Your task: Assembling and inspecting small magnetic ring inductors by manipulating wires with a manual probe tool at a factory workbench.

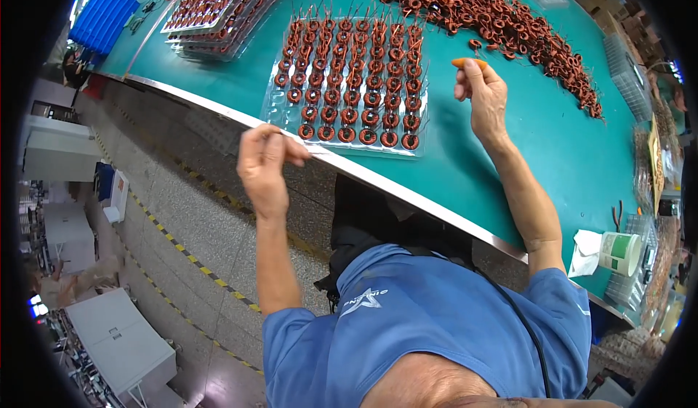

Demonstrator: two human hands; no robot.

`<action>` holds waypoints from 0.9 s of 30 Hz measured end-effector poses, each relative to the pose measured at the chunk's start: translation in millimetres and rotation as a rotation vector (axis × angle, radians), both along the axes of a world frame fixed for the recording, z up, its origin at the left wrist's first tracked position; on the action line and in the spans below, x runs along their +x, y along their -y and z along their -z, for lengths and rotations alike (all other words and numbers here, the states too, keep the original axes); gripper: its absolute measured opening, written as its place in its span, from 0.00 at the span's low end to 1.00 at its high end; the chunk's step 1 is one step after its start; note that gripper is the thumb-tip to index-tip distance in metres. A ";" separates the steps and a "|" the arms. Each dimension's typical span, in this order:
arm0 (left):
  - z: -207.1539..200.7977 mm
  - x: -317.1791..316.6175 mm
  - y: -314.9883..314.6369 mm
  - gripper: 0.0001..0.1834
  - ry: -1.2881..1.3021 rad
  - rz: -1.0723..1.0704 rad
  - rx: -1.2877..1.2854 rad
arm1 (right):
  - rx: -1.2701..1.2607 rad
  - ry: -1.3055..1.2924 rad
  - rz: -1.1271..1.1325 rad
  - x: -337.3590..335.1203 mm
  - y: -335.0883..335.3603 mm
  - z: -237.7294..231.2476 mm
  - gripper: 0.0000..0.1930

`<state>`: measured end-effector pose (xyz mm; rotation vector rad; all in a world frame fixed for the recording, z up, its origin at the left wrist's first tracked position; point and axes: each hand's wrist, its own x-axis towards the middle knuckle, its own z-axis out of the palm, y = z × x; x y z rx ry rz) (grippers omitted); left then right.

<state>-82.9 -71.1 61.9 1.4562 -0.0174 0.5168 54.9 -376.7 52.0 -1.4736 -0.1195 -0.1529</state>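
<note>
A clear plastic tray [275,110] lies near the table's front edge, filled with rows of copper-wound ring coils [349,97], wire leads sticking up. Several cells at its left side hold no coil. My left hand [265,162] is at the tray's near-left corner, fingers bent inward and slightly blurred; anything between them is hidden. My right hand [486,101] hovers over the table to the right of the tray, fingers curled and thumb raised. An orange tip [465,63] shows at its fingertips, perhaps a finger cover; whether it is worn or held is unclear.
A long heap of loose coils [502,26] spreads across the far right. Stacked filled trays [225,15] stand at far left, near blue bins [104,15]. A green-and-white tub [619,254] and clear trays [632,284] sit at right. The table's white edge [407,193] runs before me.
</note>
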 end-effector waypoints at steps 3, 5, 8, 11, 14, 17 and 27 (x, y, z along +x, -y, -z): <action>11.3 12.7 -44.0 0.04 0.016 -0.165 0.095 | 0.034 -0.069 0.040 13.1 7.0 25.2 0.14; 14.4 22.8 -57.9 0.04 0.110 -0.237 0.313 | 0.024 -0.108 0.019 13.9 4.9 33.8 0.14; 12.5 40.6 -63.4 0.03 0.058 -0.339 0.456 | -0.037 -0.089 -0.005 15.1 4.3 38.2 0.14; 12.0 62.0 -68.3 0.04 0.001 -0.316 0.599 | -0.088 -0.089 -0.018 15.1 4.3 38.2 0.14; 12.3 77.7 -75.3 0.05 0.045 -0.346 0.957 | -0.100 -0.095 -0.020 14.1 4.9 37.7 0.14; 17.0 88.0 -76.5 0.06 -0.009 -0.291 0.958 | -0.129 -0.089 -0.038 12.7 4.7 35.6 0.14; -12.4 74.5 -53.6 0.14 -0.014 -0.333 0.900 | -0.204 -0.106 -0.042 12.0 2.6 30.1 0.14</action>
